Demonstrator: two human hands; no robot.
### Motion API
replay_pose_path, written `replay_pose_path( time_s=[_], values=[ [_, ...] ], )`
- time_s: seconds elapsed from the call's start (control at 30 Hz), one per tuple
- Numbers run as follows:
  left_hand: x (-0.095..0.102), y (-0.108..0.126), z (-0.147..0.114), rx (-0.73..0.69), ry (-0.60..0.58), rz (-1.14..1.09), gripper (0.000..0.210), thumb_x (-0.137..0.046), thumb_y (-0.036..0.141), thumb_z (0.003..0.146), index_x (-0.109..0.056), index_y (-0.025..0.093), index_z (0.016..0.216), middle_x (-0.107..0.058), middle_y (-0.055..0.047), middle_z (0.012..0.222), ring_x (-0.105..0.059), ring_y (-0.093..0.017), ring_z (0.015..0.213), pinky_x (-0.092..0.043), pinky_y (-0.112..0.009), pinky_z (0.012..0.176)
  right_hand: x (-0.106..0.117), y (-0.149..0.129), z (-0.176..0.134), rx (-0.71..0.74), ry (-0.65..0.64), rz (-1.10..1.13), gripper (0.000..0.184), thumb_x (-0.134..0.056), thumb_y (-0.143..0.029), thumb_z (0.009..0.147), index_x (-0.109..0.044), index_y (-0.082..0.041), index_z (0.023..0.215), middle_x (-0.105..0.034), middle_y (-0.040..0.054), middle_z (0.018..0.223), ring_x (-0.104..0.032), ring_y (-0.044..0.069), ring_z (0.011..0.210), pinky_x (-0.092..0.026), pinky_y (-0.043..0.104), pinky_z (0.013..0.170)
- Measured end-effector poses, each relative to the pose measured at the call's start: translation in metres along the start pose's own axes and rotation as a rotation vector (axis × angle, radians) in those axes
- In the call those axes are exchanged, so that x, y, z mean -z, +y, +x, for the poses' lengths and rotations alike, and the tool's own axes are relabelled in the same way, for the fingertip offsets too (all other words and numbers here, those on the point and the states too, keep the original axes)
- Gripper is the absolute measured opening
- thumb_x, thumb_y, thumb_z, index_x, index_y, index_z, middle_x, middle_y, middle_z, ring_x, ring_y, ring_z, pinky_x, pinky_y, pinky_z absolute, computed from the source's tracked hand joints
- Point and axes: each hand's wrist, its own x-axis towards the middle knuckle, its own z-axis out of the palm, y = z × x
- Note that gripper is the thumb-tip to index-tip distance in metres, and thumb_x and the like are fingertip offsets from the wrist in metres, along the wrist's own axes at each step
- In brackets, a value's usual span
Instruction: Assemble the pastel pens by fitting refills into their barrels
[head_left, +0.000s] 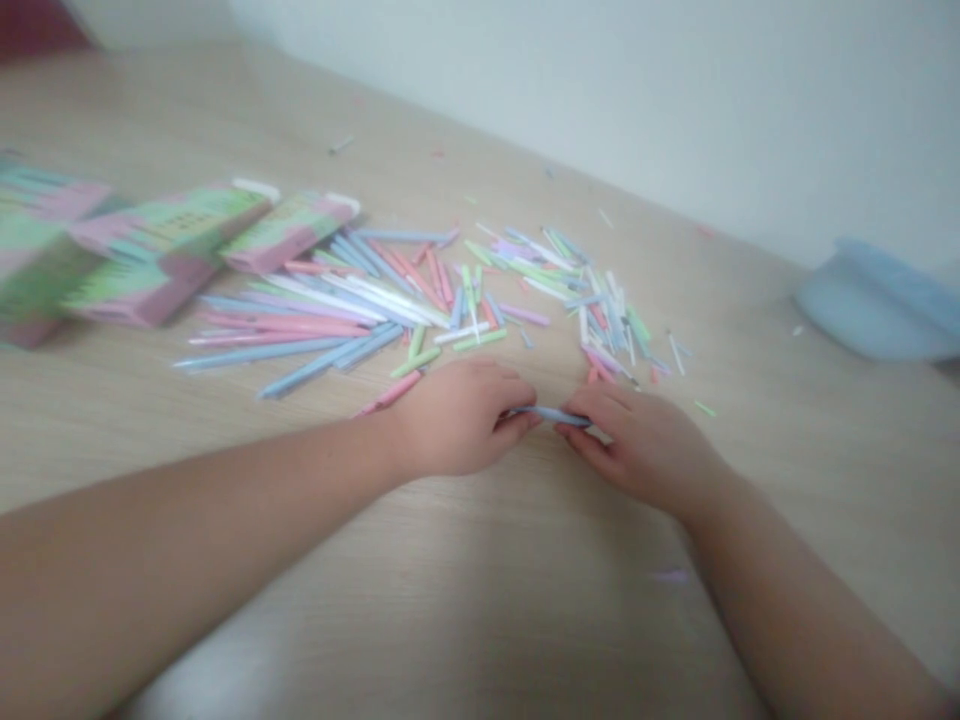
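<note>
A slim blue pen (553, 413) stretches between my two hands, low over the wooden table. My left hand (472, 410) pinches its left end between thumb and fingers. At its right end my right hand (630, 435) is closed on it the same way. My fingers cover both ends of the pen. Just beyond my left hand lie long pastel pens (322, 325) in a fanned heap and short coloured pieces like pen caps (480, 340). Thin sticks and small parts in mixed colours (619, 320) form another heap beyond my right hand.
Several pink and green printed boxes (172, 250) lie at the left, beside the long pens. A light blue bag-like object (885, 300) rests at the right near the white wall (637, 110). Small scraps, one purple (670, 576), are scattered on the wooden table (420, 580).
</note>
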Motion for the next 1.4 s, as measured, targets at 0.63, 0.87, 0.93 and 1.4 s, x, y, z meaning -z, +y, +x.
replay_pose_path(
  time_s=[0.63,0.87,0.93,1.4],
  values=[
    [-0.002,-0.003,0.002,0.042,-0.052,-0.056,0.032,-0.048,0.039,0.105,-0.071,0.019,0.095,-0.071,-0.006,0.094,-0.065,-0.024,0.097,-0.046,-0.037,0.085,-0.012,-0.011,0.006,-0.154,-0.006,0.126,0.041,-0.038,-0.039,0.109,-0.058,-0.022,0.079,-0.066,0.0036,0.071,-0.062,0.023,0.072,-0.047,0.040,0.082],
    [-0.002,-0.004,0.000,0.007,0.003,0.002,0.029,-0.047,0.034,0.105,-0.068,0.021,0.091,-0.072,-0.003,0.092,-0.066,-0.024,0.094,-0.044,-0.038,0.081,-0.012,-0.014,0.010,-0.405,-0.084,0.532,0.047,-0.039,-0.047,0.109,-0.064,-0.024,0.076,-0.065,-0.0017,0.063,-0.062,0.018,0.065,-0.044,0.033,0.066],
    [-0.002,-0.004,0.000,0.022,-0.008,-0.005,0.027,-0.046,0.034,0.104,-0.068,0.021,0.092,-0.072,-0.004,0.093,-0.066,-0.024,0.095,-0.045,-0.038,0.083,-0.011,-0.013,0.010,-0.364,-0.040,0.471,0.038,-0.046,-0.047,0.107,-0.067,-0.024,0.085,-0.070,-0.0004,0.073,-0.064,0.020,0.071,-0.046,0.035,0.070],
    [0.000,0.000,-0.002,0.016,0.013,-0.333,0.031,-0.047,0.027,0.105,-0.070,0.018,0.123,-0.064,-0.007,0.103,-0.063,-0.020,0.102,-0.049,-0.032,0.092,-0.015,-0.005,-0.003,-0.119,0.381,0.382,0.009,-0.068,-0.026,0.096,-0.068,-0.027,0.105,-0.073,0.0003,0.090,-0.067,0.018,0.079,-0.052,0.034,0.075]
  ],
)
